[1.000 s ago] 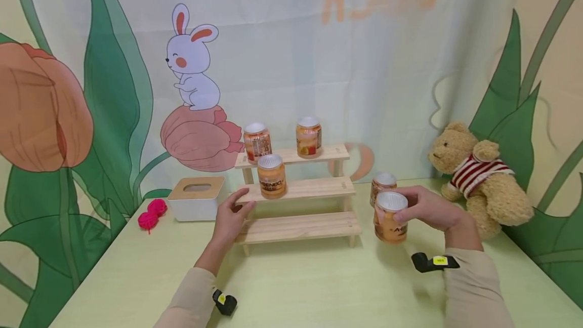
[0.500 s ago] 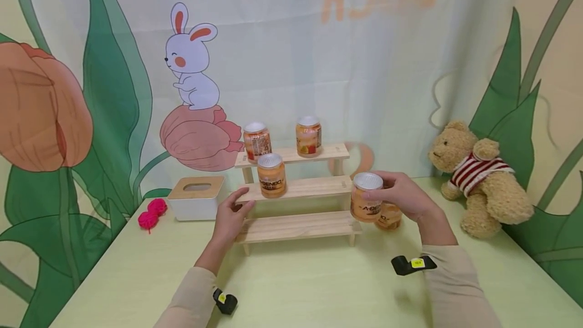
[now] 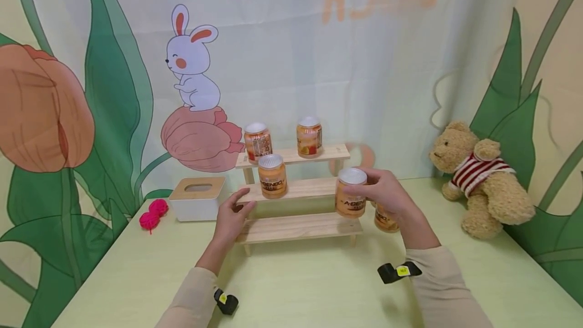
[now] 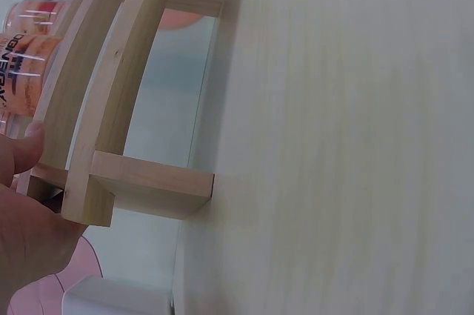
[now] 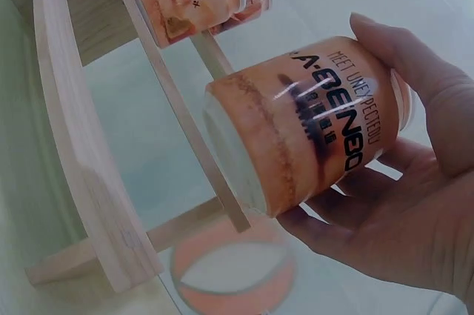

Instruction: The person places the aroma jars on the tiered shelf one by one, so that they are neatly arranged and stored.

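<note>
My right hand point(image 3: 382, 194) holds an orange can point(image 3: 350, 201) with a silver lid, thumb in front and fingers behind. The can is upright at the right end of the middle step of a three-tier wooden stand point(image 3: 298, 227); whether its base touches the wood, I cannot tell. In the right wrist view the can point(image 5: 311, 130) shows black lettering. My left hand point(image 3: 232, 219) grips the left end of the middle step between thumb and fingers. Another can point(image 3: 272, 181) stands on that step's left part. Two more, a left can point(image 3: 257, 143) and a right can point(image 3: 309, 138), stand on the top step.
One further can point(image 3: 386, 219), partly hidden by my right hand, stands on the table point(image 3: 309, 287) right of the stand. A tissue box point(image 3: 196, 206) and pink yarn balls point(image 3: 152, 214) lie left. A teddy bear point(image 3: 483, 176) sits at the right, before a printed curtain.
My right hand has carried the can leftward from beside the stand to the right end of the middle step, rising at first. The left hand has stayed in place.
</note>
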`<state>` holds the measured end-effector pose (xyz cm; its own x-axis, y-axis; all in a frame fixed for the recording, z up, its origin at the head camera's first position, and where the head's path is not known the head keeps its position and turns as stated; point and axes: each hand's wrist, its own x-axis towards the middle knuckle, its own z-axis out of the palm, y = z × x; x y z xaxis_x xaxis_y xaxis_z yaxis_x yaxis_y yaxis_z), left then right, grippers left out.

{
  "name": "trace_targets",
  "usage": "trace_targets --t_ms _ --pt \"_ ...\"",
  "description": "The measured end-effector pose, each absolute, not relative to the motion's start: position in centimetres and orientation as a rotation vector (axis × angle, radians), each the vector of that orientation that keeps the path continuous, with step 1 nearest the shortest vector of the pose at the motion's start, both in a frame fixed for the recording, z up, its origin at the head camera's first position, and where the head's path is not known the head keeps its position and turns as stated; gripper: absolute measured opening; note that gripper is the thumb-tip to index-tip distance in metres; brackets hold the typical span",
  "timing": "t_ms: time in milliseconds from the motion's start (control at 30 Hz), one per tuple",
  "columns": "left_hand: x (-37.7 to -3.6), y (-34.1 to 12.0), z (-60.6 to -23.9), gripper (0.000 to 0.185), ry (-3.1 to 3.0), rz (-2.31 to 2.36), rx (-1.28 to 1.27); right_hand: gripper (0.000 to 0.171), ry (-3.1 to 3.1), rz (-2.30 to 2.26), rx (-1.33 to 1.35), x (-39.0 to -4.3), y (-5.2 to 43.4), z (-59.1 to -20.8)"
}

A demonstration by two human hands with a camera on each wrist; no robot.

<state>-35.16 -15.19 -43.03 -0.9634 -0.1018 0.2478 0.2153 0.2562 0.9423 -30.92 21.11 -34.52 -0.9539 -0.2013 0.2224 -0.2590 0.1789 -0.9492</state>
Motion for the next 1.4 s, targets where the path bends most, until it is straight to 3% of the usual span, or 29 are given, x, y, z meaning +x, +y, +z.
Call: trace_targets --t_ms 533,1400 --pt "-35.7 -14.9 -43.8 0.045 -2.251 -1.784 -0.142 0.053 -2.214 1.991 0.379 -30.7 18.1 -35.0" --pt "-35.5 -15.5 -43.6 0.044 -2.221 -1.812 -0.133 0.057 -2.297 1.855 0.315 -36.0 13.8 -34.6"
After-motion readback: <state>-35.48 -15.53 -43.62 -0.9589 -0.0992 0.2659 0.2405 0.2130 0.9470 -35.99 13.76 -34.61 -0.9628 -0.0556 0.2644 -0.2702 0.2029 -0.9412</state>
